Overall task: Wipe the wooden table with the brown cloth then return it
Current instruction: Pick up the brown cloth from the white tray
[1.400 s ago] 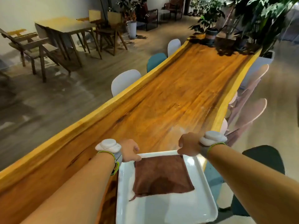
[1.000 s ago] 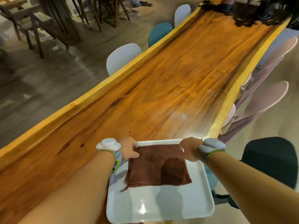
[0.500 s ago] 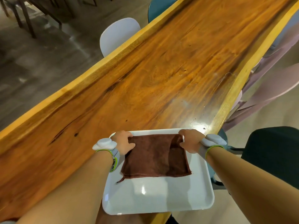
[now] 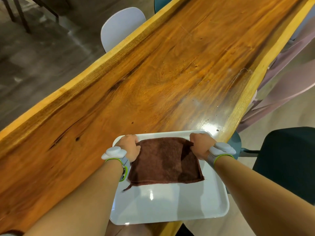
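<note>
2 far corners of the brown cloth [image 4: 164, 161] are pinched, fingers closed: left hand [image 4: 130, 147], right hand [image 4: 201, 144]. Cloth lies flat in white tray [image 4: 170, 205] on wooden table [image 4: 153, 74]. Soft, light, will sag; corner hold suits.

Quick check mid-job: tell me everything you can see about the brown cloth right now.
The brown cloth is a dark, roughly square terry-like towel with a stitched hem and a loose tag or thread at its near left corner. It lies mostly flat on the white tray, toward the far end. The left hand and right hand each pinch a far corner.
</note>
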`<control>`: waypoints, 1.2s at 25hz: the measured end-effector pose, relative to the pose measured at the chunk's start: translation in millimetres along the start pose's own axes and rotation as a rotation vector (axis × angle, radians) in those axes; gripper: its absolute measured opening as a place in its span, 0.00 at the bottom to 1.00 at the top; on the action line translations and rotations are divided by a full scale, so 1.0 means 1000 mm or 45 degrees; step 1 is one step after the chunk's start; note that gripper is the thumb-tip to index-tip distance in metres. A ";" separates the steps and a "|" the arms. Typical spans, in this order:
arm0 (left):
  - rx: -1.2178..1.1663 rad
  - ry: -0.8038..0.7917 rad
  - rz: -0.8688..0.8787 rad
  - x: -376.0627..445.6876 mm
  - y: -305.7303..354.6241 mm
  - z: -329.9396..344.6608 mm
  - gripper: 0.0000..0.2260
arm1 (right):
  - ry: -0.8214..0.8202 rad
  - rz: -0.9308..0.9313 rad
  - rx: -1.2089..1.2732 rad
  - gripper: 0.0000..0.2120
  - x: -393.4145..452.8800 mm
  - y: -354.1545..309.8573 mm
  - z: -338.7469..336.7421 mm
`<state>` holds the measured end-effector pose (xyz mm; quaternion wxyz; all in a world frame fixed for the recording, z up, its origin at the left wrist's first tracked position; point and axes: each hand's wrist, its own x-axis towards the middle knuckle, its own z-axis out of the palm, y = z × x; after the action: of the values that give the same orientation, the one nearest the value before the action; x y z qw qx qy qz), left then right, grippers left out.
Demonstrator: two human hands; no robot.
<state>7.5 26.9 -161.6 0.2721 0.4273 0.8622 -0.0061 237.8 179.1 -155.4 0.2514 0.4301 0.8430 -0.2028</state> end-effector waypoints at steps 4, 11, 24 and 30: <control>-0.287 0.104 0.012 -0.011 -0.008 0.000 0.04 | 0.135 0.015 0.244 0.05 -0.012 -0.007 0.003; -0.703 0.180 0.103 -0.027 -0.012 -0.003 0.04 | 0.322 0.064 0.536 0.20 -0.045 -0.025 -0.006; -0.991 0.232 0.191 -0.060 -0.024 -0.050 0.04 | 0.603 0.115 0.549 0.13 -0.108 -0.038 -0.036; -1.163 0.221 0.239 -0.047 -0.004 -0.072 0.03 | 0.689 0.102 0.735 0.05 -0.103 -0.019 -0.054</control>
<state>-6.4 7.5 -78.6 0.3586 0.3389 0.7537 0.4341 260.5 134.3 -48.5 -0.1034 0.5535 0.7698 -0.3007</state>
